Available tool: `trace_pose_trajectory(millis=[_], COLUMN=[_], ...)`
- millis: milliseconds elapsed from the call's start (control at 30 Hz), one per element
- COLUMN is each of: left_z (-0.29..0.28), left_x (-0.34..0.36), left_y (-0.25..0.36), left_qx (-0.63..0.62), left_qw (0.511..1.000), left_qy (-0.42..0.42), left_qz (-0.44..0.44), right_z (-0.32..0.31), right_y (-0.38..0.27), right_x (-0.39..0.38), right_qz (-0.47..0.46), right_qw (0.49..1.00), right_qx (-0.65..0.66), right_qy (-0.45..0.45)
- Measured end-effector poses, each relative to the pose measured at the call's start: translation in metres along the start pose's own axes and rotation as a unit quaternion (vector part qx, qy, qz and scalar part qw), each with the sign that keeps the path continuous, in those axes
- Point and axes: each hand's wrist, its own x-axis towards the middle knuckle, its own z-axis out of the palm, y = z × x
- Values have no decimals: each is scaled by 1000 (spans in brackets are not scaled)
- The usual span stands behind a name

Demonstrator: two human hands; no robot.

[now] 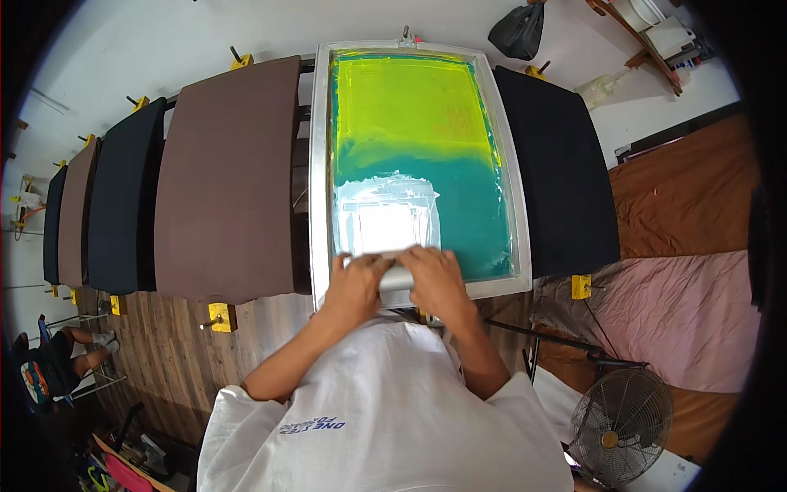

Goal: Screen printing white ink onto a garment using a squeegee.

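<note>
A screen-printing frame (521, 230) with a pale metal border holds a mesh, yellow-green at the top (410, 98) and teal below (475, 205). A patch of white ink (385, 213) covers its lower left. Near the lower edge, my left hand (352, 291) and my right hand (434, 283) are closed on a silvery squeegee bar (394, 277), side by side with a small gap between them. The squeegee's blade edge cannot be made out. My white T-shirt shows just below the frame.
Brown and black padded platens (225, 180) line the left; another black one (557, 172) is at the right. Yellow clamps (220, 318) edge them. A metal fan (619, 426) stands lower right beside brown and pink cloth. A seated person's legs (90, 353) show lower left. A shelf hangs upper right.
</note>
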Motion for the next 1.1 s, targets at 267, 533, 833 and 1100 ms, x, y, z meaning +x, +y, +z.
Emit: trace_pose_trajectory(millis=[267,533,833,1100], left_z=[-1,30,-15,-7], left_x=[71,-20,56,84], left_y=[-39,-8,-26,-44], left_qx=[12,22,18,33], left_qw=[997,999,1000,997], left_qy=[72,38,-5,63], left_qz=[18,19,-4,7], right_z=[4,33,-10,-6], right_y=[28,0,21,37], right_x=[73,-17,54,89], right_qz=[-4,-19,-27,-23], right_qw=[995,995,999,998], right_qx=[-39,38,12,-8], right_qy=[93,93,38,53])
